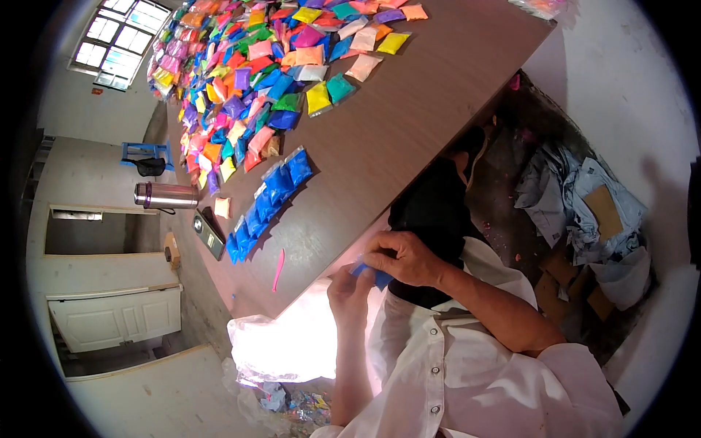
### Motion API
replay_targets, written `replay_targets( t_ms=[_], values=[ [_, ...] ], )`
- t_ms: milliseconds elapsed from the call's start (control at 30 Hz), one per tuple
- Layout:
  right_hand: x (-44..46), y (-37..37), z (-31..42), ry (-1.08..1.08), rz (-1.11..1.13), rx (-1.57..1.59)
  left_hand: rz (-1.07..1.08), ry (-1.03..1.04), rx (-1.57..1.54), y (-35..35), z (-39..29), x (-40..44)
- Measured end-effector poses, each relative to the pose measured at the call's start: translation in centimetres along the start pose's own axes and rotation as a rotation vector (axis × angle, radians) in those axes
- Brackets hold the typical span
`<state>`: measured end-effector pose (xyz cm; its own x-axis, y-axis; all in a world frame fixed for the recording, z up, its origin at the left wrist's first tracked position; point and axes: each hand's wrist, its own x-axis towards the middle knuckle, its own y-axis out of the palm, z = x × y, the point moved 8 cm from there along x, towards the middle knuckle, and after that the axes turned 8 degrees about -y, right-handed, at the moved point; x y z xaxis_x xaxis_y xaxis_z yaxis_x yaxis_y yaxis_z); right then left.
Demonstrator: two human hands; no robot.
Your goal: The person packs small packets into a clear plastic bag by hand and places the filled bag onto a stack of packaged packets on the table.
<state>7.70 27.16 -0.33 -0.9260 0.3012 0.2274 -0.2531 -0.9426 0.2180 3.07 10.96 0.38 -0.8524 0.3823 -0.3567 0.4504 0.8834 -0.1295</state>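
Both my hands are closed on a small blue packet (381, 277) above my lap, beside the table edge. My left hand (349, 293) pinches it from the left. My right hand (403, 258) grips its upper part with bent fingers, hiding some of it. On the table nearby lies a row of blue packets (268, 202), overlapping one another. A pink plastic stick (278, 270) lies between that row and the table edge.
A large heap of colourful packets (241, 87) covers the far part of the brown table (380, 139). A steel thermos (168, 196) and a dark flat device (209, 233) are at its left side. Plastic bags and cardboard (603, 212) lie on the floor at right.
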Motion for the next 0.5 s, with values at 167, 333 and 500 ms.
replay_targets(
  t_ms=[167,333,500],
  values=[
    [-0.3,0.0,0.8,-0.016,-0.018,-0.102,-0.045,0.081,0.008,0.0,-1.5,-0.2],
    [-0.8,0.8,2.3,-0.169,0.02,-0.322,-0.214,0.061,0.09,-0.9,-3.3,-0.4],
    [-0.8,0.8,2.5,-0.104,0.044,-0.246,-0.126,0.192,0.149,-0.7,-3.6,-1.1]
  ],
)
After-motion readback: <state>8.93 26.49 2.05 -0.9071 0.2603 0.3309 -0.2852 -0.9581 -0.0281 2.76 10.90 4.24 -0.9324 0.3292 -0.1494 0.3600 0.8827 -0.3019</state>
